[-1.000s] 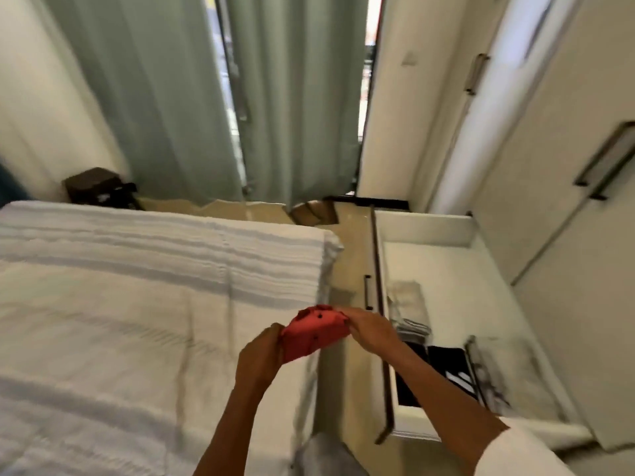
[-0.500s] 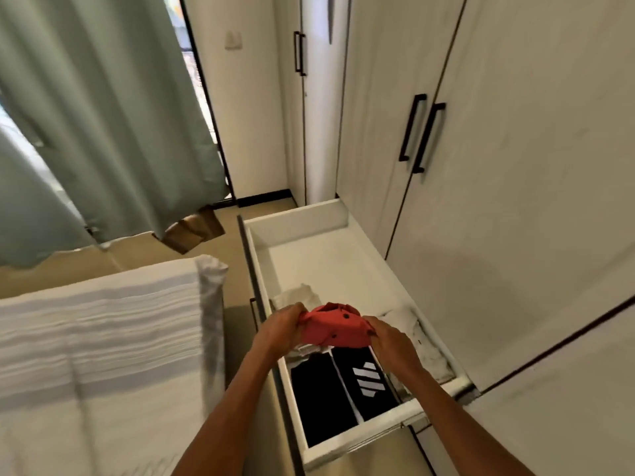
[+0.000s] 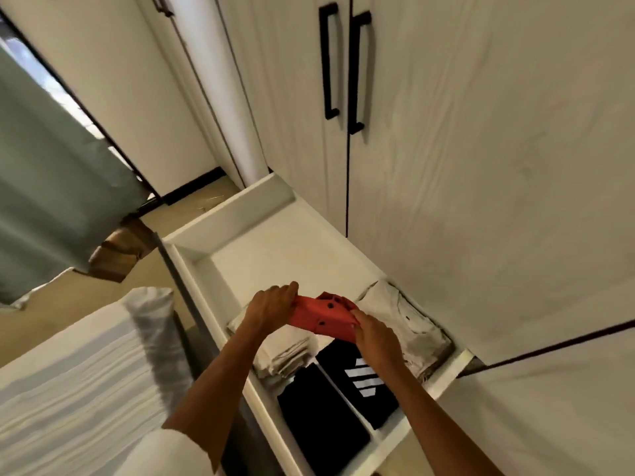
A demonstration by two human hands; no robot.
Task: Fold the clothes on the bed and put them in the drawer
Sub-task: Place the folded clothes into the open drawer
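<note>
Both bare forearms are extended forward; the left hand (image 3: 271, 305) and right hand (image 3: 376, 334) are curled closed, gripping from opposite sides.

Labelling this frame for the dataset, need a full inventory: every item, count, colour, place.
folded red garment: 1, red with dark dots, held over the drawer
drawer: 1, white, pulled open below the wardrobe
beige folded clothes: 2 stacks, drawer's left and right
black folded clothes: 2, one with white stripes, drawer's near end
wardrobe doors: white, black handles, above the drawer
bed: 1, white striped cover, lower left
curtain: 1, grey-green, left
left hand: grips garment's left end
right hand: grips garment's right end
</note>
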